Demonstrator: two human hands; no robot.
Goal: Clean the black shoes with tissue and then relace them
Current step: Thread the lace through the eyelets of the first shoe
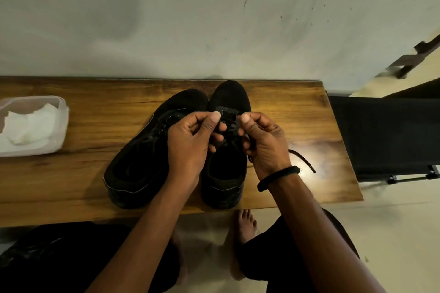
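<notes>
Two black shoes stand side by side on the wooden table (83, 173), toes towards the wall. The left shoe (145, 150) leans outward, its laces in place. Both hands work over the lace area of the right shoe (226, 183). My left hand (190, 140) pinches the black lace (302, 158) between thumb and fingers. My right hand (262, 140) pinches the lace on the other side, and a loose lace end trails out to the right behind its wrist. The eyelets under my fingers are hidden.
A clear plastic tub (60, 126) with white tissue (28, 126) sits at the table's left. A black folding chair (385, 135) stands just off the table's right edge. The wall runs along the far edge. My bare foot (245, 226) is on the floor below.
</notes>
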